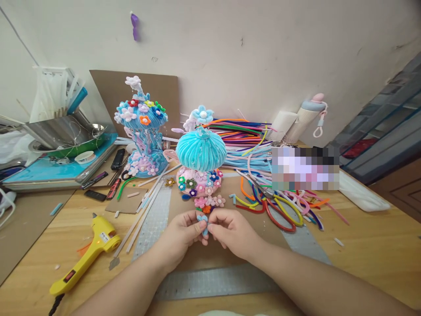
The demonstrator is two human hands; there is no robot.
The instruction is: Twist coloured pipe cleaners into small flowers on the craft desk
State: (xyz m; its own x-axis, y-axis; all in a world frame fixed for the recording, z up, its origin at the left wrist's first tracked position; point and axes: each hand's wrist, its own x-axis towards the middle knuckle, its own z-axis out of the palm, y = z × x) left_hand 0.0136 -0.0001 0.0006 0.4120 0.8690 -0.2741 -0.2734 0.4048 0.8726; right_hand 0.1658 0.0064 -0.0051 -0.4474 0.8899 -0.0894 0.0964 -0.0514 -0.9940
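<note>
A small light-blue pipe cleaner flower (203, 220) is pinched between my two hands, low over the cardboard sheet. My left hand (184, 232) grips it from the left with thumb and fingers. From the other side, the fingertips of my right hand (230, 228) close on its edge. Just beyond my hands lie pink pipe cleaner flowers (209, 201) and an orange flower (206, 210). Behind them stands a pink base (197, 177) dotted with colourful flowers, with a turquoise fuzzy dome (201, 149) above it and a blue flower (202, 114) on top.
At the left lies a yellow hot glue gun (88, 250). Red-handled scissors (279, 215) rest among loose pipe cleaners on the right. A finished-looking blue flowered piece (141, 118) stands at the back left, near a metal bowl (59, 131). A grey cutting mat (223, 283) lies beneath the cardboard.
</note>
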